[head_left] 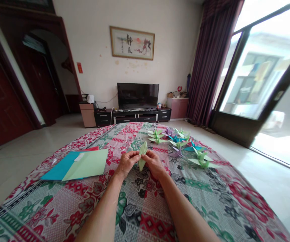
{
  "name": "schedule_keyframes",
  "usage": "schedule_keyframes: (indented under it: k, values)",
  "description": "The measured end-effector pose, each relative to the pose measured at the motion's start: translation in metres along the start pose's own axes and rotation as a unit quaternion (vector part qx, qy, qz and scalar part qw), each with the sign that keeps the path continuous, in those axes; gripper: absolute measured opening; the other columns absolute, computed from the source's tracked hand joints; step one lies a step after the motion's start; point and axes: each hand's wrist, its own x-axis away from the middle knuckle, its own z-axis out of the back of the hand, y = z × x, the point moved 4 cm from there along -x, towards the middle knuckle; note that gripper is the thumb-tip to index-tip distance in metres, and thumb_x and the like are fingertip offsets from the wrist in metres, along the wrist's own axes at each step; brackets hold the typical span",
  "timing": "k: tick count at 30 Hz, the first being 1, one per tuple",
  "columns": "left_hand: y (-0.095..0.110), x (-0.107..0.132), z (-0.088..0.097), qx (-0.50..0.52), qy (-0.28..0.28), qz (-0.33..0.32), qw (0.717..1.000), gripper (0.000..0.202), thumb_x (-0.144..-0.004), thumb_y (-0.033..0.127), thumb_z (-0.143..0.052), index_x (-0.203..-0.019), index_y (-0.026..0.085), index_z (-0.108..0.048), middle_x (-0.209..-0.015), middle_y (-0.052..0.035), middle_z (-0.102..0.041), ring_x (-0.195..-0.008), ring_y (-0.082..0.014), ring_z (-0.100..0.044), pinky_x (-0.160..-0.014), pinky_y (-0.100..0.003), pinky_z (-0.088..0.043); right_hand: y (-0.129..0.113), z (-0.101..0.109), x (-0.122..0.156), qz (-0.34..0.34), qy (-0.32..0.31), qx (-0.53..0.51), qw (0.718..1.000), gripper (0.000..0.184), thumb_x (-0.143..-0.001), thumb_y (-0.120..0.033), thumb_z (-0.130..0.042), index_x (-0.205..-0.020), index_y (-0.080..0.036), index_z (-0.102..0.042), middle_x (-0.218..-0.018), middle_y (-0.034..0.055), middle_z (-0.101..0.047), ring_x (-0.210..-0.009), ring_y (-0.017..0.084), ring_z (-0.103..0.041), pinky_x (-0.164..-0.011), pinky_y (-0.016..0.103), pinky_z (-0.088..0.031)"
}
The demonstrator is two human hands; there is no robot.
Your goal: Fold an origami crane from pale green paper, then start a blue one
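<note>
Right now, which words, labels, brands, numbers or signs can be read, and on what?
Gold-framed rectangular wall picture: large upper character, probably "静"; lower one uncertain; small writing at left too small to read.
Small red rectangular paper sign: marks too blurred to read.
Black flat-screen television: no readable brand.
Small white rectangular slip: no legible text.

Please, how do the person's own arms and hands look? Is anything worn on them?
Both forearms are bare, with no sleeves in view. The left grip and the right grip are ungloved human hands. No watch or bracelet shows; whether there is a ring, I cannot tell.
</note>
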Motion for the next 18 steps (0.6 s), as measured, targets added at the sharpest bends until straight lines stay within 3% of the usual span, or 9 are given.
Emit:
schedule_keyframes:
  k: [9,13,18]
  values:
    - [-0.0022,-0.0026,0.0033,-0.007,0.007,0.0,1.0,0.026,-0.057,0.029,-0.073,-0.079,0.014,-0.07,-0.067,-0.0003,-0.068,-0.059,-0.0108,-0.057,-0.059,-0.021,-0.044,-0.0054,0.0009,0.0025,-0.018,-0.03,-0.018,0.999,0.033,-0.057,-0.027,-0.076,-0.086,-0.019,-0.064,-0.076,-0.0007,-0.065,-0.064,0.012,-0.058,-0.064,0.027,-0.046]
    - [-0.0008,-0.0032,0.0054,-0.023,0.026,-0.004,0.999,0.025,-0.056,0.031,-0.073,-0.075,0.014,-0.069,-0.057,0.0027,-0.061,-0.05,-0.0073,-0.049,-0.049,-0.019,-0.039,-0.0078,0.0,0.0021,-0.015,-0.032,-0.007,0.999,0.032,-0.058,-0.029,-0.075,-0.087,-0.019,-0.063,-0.077,-0.0009,-0.065,-0.065,0.013,-0.058,-0.065,0.027,-0.047]
    - [0.0003,-0.0042,0.0065,0.032,0.054,0.007,0.998,0.029,-0.054,0.034,-0.074,-0.075,0.015,-0.068,-0.059,0.0031,-0.061,-0.049,-0.0061,-0.049,-0.049,-0.018,-0.04,-0.0095,0.0021,-0.0011,0.031,0.033,0.034,0.998,0.036,-0.059,-0.03,-0.074,-0.089,-0.02,-0.057,-0.081,-0.0008,-0.063,-0.068,0.012,-0.057,-0.062,0.024,-0.045]
